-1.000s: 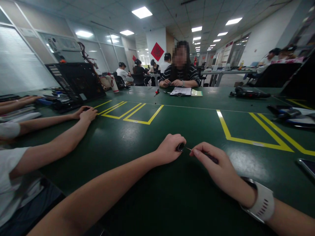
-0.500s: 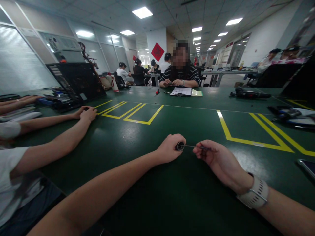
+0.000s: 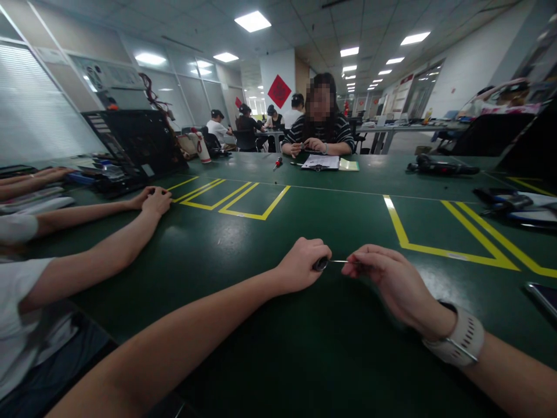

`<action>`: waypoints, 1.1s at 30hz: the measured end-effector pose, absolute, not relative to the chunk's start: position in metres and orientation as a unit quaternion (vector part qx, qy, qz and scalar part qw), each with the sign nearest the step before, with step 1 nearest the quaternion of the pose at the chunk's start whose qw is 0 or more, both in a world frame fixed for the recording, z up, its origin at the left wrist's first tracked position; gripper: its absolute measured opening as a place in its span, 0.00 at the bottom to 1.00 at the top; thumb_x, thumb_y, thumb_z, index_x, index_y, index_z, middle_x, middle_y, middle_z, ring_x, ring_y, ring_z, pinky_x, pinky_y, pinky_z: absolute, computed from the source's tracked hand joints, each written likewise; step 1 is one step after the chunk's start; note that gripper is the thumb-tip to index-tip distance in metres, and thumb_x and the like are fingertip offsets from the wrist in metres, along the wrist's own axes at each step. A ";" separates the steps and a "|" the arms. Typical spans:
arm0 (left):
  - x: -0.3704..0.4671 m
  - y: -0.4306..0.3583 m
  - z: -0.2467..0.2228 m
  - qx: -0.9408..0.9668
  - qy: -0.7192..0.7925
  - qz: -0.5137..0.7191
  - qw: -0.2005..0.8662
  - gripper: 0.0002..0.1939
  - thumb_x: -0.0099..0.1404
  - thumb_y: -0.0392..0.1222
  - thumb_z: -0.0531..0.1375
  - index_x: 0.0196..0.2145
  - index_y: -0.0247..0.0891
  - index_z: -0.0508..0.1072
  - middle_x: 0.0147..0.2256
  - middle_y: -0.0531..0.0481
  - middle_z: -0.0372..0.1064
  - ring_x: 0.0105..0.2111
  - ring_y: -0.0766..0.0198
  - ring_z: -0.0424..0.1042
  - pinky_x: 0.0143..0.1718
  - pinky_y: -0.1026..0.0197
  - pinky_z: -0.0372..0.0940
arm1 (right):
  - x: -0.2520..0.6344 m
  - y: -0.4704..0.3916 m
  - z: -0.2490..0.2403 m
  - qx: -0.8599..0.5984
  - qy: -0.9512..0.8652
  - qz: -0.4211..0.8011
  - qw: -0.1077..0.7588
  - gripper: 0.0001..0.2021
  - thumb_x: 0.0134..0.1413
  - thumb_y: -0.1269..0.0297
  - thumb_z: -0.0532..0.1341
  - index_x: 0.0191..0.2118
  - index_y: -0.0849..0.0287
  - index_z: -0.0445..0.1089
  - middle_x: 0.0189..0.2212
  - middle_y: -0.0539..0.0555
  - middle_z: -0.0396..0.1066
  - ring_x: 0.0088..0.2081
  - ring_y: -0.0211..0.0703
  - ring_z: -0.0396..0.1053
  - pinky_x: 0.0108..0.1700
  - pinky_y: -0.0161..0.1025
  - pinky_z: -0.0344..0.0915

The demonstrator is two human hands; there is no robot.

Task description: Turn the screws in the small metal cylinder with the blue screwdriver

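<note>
My left hand (image 3: 301, 266) is wrapped around a small dark cylinder (image 3: 321, 265) with a round metallic end, held just above or on the green table (image 3: 270, 337); I cannot tell which. Most of the cylinder is hidden in the fist. To its right, my right hand (image 3: 385, 271) pinches a thin metal rod (image 3: 339, 261) between thumb and fingers. The rod's left tip reaches the cylinder's end. Its other end disappears behind my fingers. A pale watch band (image 3: 456, 337) sits on my right wrist.
Yellow tape (image 3: 243, 216) marks outlines on the table. Across it, a person (image 3: 319, 130) handles something small near a clipboard (image 3: 321, 162) and a red screwdriver (image 3: 277, 164). Left lie a co-worker's hands (image 3: 156, 201) and a black case (image 3: 130, 139). A dark power tool (image 3: 441, 166) lies right.
The cylinder's end has turned away from me, towards the right. My right hand has rotated slightly, with its back more in view, and the rod still points at the cylinder.
</note>
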State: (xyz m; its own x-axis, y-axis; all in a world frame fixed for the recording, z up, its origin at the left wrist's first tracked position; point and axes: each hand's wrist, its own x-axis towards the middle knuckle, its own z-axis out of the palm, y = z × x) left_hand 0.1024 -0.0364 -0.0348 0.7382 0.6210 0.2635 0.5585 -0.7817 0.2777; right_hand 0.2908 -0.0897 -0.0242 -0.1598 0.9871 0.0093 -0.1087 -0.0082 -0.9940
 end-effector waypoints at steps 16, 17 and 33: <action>0.102 -0.032 -0.038 0.892 0.376 0.231 0.095 0.04 0.56 0.31 0.54 0.30 0.36 0.65 0.31 0.52 0.64 0.33 0.64 0.64 0.36 0.61 0.55 | 0.288 -0.084 -0.034 -0.411 -0.326 0.671 0.524 0.07 0.48 0.65 0.58 0.25 0.61 0.71 0.24 0.54 0.73 0.27 0.41 0.67 0.33 0.40 0.62; 0.102 -0.033 -0.037 0.893 0.381 0.225 0.076 0.03 0.57 0.31 0.54 0.30 0.36 0.65 0.31 0.52 0.64 0.33 0.64 0.64 0.36 0.61 0.55 | 0.289 -0.084 -0.035 -0.410 -0.333 0.663 0.530 0.07 0.48 0.65 0.58 0.25 0.60 0.71 0.23 0.54 0.73 0.27 0.41 0.67 0.33 0.40 0.62; 0.103 -0.038 -0.026 0.921 0.365 0.093 -0.101 0.10 0.61 0.27 0.47 0.31 0.36 0.66 0.33 0.47 0.62 0.34 0.58 0.61 0.36 0.56 0.54 | 0.282 -0.095 -0.033 -0.452 -0.470 0.561 0.510 0.08 0.49 0.61 0.59 0.26 0.60 0.70 0.24 0.52 0.71 0.30 0.42 0.66 0.37 0.42 0.59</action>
State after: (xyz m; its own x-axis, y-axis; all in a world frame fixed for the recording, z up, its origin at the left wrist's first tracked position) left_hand 0.1032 -0.0379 -0.0260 0.7167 0.6529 0.2451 0.6905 -0.7136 -0.1183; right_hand 0.2823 -0.0946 -0.0327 -0.0714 0.9970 -0.0281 -0.1467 -0.0384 -0.9884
